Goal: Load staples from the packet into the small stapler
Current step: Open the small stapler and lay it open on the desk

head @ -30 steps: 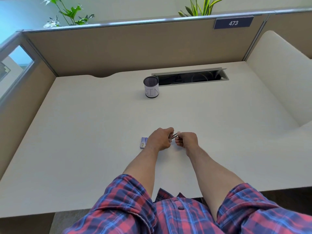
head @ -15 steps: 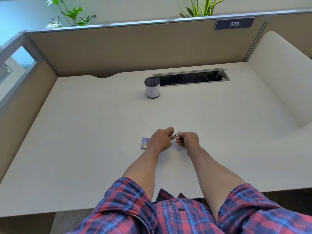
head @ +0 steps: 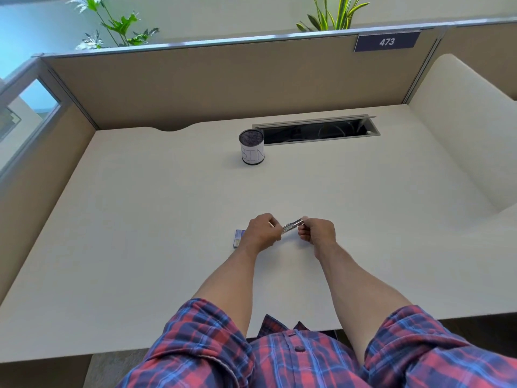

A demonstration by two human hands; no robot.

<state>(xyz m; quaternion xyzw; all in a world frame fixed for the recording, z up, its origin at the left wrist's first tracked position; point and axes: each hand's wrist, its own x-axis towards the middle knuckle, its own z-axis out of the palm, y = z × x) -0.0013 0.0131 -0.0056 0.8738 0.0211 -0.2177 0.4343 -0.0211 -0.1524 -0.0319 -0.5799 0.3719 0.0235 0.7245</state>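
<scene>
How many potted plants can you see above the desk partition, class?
2: one leafy plant behind the partition's left end, one spiky plant toward the right, left of the number sign. Others may be hidden.

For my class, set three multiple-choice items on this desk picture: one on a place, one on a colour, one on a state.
1. Where does the staple packet lie?
A. inside the bin
B. on the desk by the left hand
C. in the cable slot

2. What colour is the packet?
A. blue
B. green
C. yellow

3. How is the small stapler held?
A. by the left hand alone
B. by neither hand
C. between both hands

Answers:
1 B, it lies flat on the desk.
2 A, its cover is blue.
3 C, the right hand pinches its other end.
</scene>
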